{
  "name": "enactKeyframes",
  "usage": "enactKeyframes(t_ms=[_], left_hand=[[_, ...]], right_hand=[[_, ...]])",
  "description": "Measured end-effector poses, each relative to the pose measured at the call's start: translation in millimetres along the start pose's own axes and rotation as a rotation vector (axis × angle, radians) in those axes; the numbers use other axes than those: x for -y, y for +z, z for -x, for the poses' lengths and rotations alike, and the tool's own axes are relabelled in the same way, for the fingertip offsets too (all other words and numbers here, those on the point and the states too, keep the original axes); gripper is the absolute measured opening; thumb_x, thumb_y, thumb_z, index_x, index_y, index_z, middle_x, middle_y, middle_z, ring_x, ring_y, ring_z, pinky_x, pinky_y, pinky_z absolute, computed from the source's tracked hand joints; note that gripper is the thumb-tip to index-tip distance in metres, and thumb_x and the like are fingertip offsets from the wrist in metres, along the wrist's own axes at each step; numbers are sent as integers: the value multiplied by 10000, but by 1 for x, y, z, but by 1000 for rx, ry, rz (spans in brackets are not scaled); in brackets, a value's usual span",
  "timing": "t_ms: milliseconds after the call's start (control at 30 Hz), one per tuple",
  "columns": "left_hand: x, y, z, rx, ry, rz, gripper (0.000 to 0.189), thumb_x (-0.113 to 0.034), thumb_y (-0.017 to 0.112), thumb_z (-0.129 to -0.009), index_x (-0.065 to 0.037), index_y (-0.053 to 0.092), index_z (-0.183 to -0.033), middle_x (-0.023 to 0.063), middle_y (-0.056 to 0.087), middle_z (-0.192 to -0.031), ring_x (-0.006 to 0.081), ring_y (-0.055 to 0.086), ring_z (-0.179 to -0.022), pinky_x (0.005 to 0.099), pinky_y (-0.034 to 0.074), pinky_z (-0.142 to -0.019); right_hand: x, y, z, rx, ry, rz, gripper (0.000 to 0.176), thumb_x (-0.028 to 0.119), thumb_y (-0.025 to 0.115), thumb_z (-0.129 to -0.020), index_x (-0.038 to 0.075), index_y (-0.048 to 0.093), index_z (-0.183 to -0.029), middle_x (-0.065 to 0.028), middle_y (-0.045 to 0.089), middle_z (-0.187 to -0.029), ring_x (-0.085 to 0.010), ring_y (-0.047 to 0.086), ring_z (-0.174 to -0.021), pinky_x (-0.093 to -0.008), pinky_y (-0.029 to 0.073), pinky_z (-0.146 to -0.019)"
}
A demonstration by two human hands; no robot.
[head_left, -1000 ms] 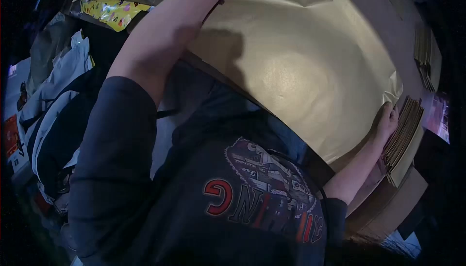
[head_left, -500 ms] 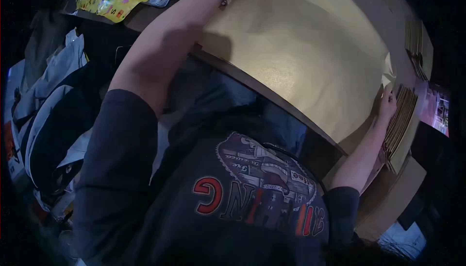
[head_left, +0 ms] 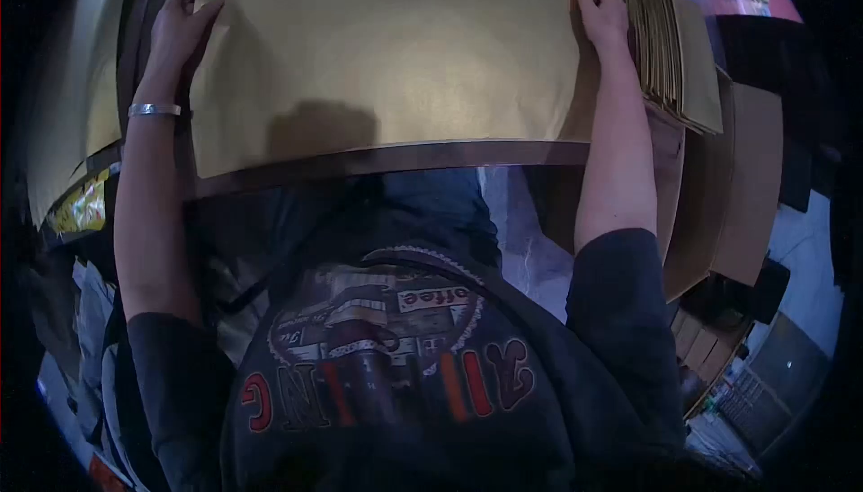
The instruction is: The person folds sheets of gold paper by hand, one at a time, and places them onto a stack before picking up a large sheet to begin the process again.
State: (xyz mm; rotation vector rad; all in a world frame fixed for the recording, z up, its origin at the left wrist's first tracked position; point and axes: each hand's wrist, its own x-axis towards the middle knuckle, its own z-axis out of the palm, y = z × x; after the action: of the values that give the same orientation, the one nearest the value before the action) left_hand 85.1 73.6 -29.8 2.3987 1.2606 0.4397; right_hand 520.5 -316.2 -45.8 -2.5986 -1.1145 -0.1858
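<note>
Head view: left hand point(head_left: 186, 29) and right hand point(head_left: 602, 17) both pinching the brown paper's point(head_left: 395, 52) side edges.

Paper sheet point(head_left: 387, 52): plain golden tan. Table edge point(head_left: 395, 158): dark brown. Shirt point(head_left: 404, 443): near-black; print has red, dark and orange lettering, pale scalloped border. 1 bracelet point(head_left: 155, 109): silver. Package point(head_left: 85, 209): yellow, multicoloured pattern. Open carton point(head_left: 755, 177): brown.

So on our right we've got 1 cardboard box point(head_left: 755, 186), flap sticking out, and some dim clutter point(head_left: 719, 402) lower down, too murky to make out tbh. Over on our left there's a shiny yellow packet point(head_left: 84, 209), then crumpled greyish fabric or bags point(head_left: 93, 312), plus something red point(head_left: 106, 474) near the bottom.
</note>
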Motion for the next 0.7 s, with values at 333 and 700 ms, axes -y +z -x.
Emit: enactKeyframes(t_ms=[333, 700], left_hand=[[14, 11, 10, 29, -44, 420, 688, -262, 708, -828, -25, 421, -1407, 194, 570, -1323, 272, 569, -1209, 371, 461, -995], [-8, 13, 23, 28, 83, 275, 611, -174, 641, -864, -23, 421, -1414, 199, 487, -1411, 282, 482, -1305, 367, 404, -1064]], right_hand=[[-18, 9, -7, -37, -37, -76, 485, 453, 629, -865, -31, 634, -885, -177, 606, -915, -335, 604, -891, -411, 466, -784], [-27, -1, 8, 17, -191, -147, 407, 387, 588, -930, -17, 610, -975, -162, 594, -1138, -285, 582, -1023, -343, 449, -885]])
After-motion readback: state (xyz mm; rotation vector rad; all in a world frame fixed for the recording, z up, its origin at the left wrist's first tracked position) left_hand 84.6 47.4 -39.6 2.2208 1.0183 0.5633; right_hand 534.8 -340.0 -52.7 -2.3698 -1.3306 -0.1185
